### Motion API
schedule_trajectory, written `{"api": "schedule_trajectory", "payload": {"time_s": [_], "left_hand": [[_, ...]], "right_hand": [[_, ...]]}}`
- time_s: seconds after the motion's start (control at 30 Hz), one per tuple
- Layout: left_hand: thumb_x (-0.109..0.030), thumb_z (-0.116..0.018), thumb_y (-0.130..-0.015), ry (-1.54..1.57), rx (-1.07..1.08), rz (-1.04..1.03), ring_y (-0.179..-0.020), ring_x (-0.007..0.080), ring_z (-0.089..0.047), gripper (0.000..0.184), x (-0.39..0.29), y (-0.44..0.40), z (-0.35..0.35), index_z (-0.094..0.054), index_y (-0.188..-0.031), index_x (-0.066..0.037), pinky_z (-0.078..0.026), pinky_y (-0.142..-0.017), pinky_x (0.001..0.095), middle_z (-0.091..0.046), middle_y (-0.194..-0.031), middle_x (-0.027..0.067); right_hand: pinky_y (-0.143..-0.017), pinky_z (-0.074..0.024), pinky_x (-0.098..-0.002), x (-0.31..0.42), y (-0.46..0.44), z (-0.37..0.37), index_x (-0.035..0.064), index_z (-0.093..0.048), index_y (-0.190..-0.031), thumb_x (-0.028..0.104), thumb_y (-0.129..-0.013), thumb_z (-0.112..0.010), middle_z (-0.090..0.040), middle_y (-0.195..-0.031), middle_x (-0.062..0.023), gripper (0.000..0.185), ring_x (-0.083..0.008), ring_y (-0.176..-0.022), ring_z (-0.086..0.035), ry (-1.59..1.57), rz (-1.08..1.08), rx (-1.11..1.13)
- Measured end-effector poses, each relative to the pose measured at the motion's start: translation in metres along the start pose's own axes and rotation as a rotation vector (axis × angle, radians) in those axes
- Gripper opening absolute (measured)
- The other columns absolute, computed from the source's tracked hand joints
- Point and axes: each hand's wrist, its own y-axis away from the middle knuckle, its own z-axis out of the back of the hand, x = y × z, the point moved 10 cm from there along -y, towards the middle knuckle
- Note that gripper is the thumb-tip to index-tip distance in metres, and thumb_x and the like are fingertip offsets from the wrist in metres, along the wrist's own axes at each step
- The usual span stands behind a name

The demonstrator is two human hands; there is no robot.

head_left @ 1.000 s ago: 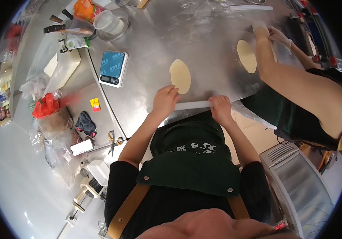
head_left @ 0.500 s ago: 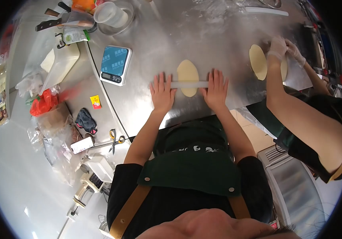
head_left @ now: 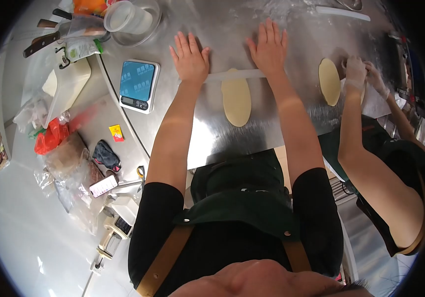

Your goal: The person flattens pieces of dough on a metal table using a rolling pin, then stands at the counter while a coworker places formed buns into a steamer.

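Observation:
A pale oval of dough [head_left: 237, 101] lies flat on the steel table in front of me. Across its far end rests a white rolling pin [head_left: 216, 77]. My left hand [head_left: 191, 59] is open, fingers stretched forward, with its heel and wrist over the pin's left end. On the other side my right hand [head_left: 270, 49] is likewise open and spread, its wrist over the pin's right end. Both palms face down, and neither hand wraps around the pin. Whether the fingers touch the table I cannot tell.
A kitchen scale [head_left: 138, 85] stands at left, near knives [head_left: 42, 44] and a plastic tub [head_left: 127, 19]. A phone [head_left: 103, 186] lies farther down. At right, a co-worker's gloved hands [head_left: 356, 74] are beside another dough oval [head_left: 330, 81].
Both my hands have moved forward, away from my body, and the rolling pin has rolled from the dough's lower middle to its far end. The dough looks longer.

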Motion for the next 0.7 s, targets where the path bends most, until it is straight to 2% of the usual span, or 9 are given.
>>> {"api": "schedule_trajectory", "payload": {"time_s": [0.17,0.27,0.37,0.47,0.57,0.7], "left_hand": [[-0.04,-0.046,-0.096,-0.023,-0.019,-0.009,-0.139,0.0371,-0.026,0.06,0.003,-0.01,-0.008,-0.038,-0.14,-0.001,-0.016,-0.113,0.0539,-0.03,-0.148,0.0246],[-0.041,-0.047,-0.095,0.03,-0.009,0.004,-0.139,0.0366,-0.025,0.061,0.002,0.007,-0.003,-0.038,-0.141,-0.002,-0.016,-0.113,0.0539,-0.03,-0.149,0.0241],[-0.041,-0.048,-0.094,0.056,0.041,0.054,-0.14,0.0367,-0.023,0.064,-0.002,0.039,0.005,-0.035,-0.143,-0.003,-0.014,-0.113,0.0538,-0.027,-0.15,0.0236],[-0.041,-0.048,-0.094,-0.006,0.205,0.036,-0.141,0.0369,-0.02,0.066,-0.016,0.083,0.01,-0.031,-0.144,-0.002,-0.013,-0.113,0.0542,-0.023,-0.151,0.0241],[-0.041,-0.048,-0.093,0.006,0.297,0.005,-0.142,0.0372,-0.019,0.068,-0.026,0.134,0.014,-0.029,-0.145,-0.001,-0.012,-0.113,0.0551,-0.021,-0.152,0.0245],[-0.04,-0.046,-0.095,0.058,0.271,-0.004,-0.143,0.0365,-0.016,0.067,-0.027,0.14,0.028,-0.028,-0.146,-0.001,-0.011,-0.113,0.0555,-0.02,-0.153,0.0235]], "right_hand": [[-0.105,-0.0305,-0.0533,0.0,0.002,-0.01,-0.0001,-0.053,-0.125,0.041,-0.086,-0.06,-0.05,-0.135,-0.017,0.057,-0.0323,-0.126,-0.045,0.017,0.043,-0.076],[-0.105,-0.0301,-0.0503,-0.01,-0.004,-0.008,-0.0066,-0.053,-0.12,0.027,-0.081,-0.067,-0.049,-0.129,-0.0253,0.054,-0.0398,-0.123,-0.043,-0.153,-0.19,0.236],[-0.106,-0.0296,-0.0534,-0.002,0.029,0.004,-0.0017,-0.05,-0.128,0.041,-0.088,-0.057,-0.048,-0.137,-0.02,0.059,-0.0362,-0.127,-0.043,0.008,0.0,0.028],[-0.105,-0.0289,-0.0571,-0.01,0.085,0.017,-0.0034,-0.05,-0.128,0.044,-0.085,-0.06,-0.045,-0.138,-0.0219,0.066,-0.04,-0.128,-0.042,-0.079,-0.133,0.08],[-0.106,-0.0273,-0.0577,0.006,0.136,0.032,-0.0044,-0.047,-0.131,0.045,-0.085,-0.059,-0.042,-0.141,-0.0232,0.068,-0.0409,-0.132,-0.037,0.048,-0.061,0.248],[-0.108,-0.0243,-0.0575,0.011,0.137,0.041,-0.005,-0.044,-0.133,0.048,-0.086,-0.057,-0.039,-0.143,-0.024,0.072,-0.0412,-0.134,-0.034,0.078,-0.057,0.36]]}}
